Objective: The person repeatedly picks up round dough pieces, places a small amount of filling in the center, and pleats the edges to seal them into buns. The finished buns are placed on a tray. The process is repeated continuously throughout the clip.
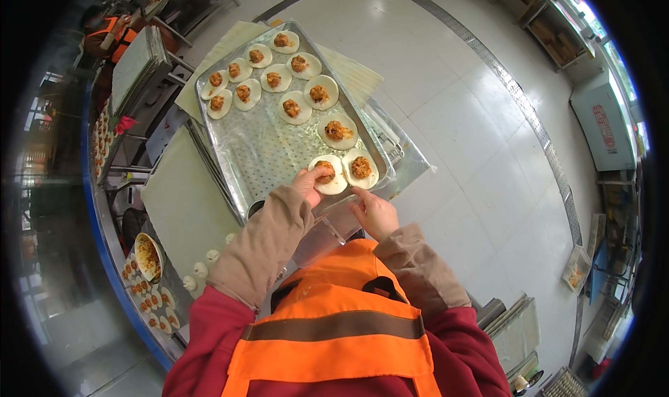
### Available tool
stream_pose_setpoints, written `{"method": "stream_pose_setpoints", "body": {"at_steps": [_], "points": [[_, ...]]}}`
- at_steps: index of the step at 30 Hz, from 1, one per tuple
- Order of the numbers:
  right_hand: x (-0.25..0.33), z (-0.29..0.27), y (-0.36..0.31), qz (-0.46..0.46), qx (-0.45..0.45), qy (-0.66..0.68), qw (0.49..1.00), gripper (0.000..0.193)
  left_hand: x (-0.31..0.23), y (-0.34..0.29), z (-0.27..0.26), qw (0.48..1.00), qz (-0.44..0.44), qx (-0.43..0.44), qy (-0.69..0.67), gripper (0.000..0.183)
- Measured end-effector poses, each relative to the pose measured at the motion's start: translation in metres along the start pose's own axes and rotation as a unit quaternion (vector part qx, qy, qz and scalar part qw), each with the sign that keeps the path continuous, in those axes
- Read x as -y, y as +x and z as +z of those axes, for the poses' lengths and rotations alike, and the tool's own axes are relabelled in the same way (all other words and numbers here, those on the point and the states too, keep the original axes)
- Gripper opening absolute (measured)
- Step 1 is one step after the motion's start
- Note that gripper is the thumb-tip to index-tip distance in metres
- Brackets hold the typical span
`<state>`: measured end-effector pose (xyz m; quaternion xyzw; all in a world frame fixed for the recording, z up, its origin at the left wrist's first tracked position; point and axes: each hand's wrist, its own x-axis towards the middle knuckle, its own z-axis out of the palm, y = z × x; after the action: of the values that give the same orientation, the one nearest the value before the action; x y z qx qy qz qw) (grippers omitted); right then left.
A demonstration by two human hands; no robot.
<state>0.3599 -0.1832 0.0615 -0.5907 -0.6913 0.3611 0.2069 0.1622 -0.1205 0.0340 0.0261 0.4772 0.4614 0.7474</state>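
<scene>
My left hand (pixel 309 186) is closed on the near edge of a round dough wrapper (pixel 336 182), with its thumb against the orange-brown filling heaped in the middle. Right beside that wrapper, at the near right corner of a perforated metal tray (pixel 240 161), lies another filled wrapper (pixel 371 177). My right hand (pixel 377 214) is curled, its index fingertip at the lower edge of this second wrapper; whether anything is pinched there is hidden. Several more flat, open wrappers (pixel 339 130) topped with filling cover the far part and right side of the tray.
Left of the tray is a pale work surface (pixel 182 195) with several small white dough pieces (pixel 201 269). A bowl of filling (pixel 148 256) stands near more filled wrappers (pixel 155 301). Stacked boards (pixel 143 66) rise at far left, near a person in orange (pixel 120 38). Tiled floor (pixel 460 139) lies to the right.
</scene>
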Motion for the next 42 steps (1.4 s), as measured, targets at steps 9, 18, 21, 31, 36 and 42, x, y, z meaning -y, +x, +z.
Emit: {"method": "stream_pose_setpoints", "body": {"at_steps": [9,18,21,31,36,42], "points": [[0.03,0.005,0.001,0.059,-0.004,0.251,0.966,0.038,-0.033,-0.067,-0.005,0.993,-0.006,0.02,-0.118,0.042],[0.09,0.024,0.01,0.179,0.139,0.477,0.849,0.022,-0.018,-0.149,-0.031,0.998,0.057,0.015,-0.017,0.029],[0.113,0.031,0.0,0.053,0.081,0.357,0.929,0.014,-0.018,-0.156,-0.053,0.997,0.06,-0.009,-0.053,0.027],[0.149,0.052,0.01,-0.036,0.216,0.313,0.924,0.032,-0.002,-0.184,-0.084,0.985,0.157,-0.03,-0.061,0.024],[0.158,0.059,0.002,-0.354,0.101,0.11,0.923,0.021,0.002,-0.189,-0.107,0.982,0.153,-0.017,-0.111,0.024],[0.184,0.072,0.007,-0.24,0.238,0.151,0.929,0.022,0.014,-0.199,-0.125,0.979,0.19,-0.048,-0.061,0.025]]}}
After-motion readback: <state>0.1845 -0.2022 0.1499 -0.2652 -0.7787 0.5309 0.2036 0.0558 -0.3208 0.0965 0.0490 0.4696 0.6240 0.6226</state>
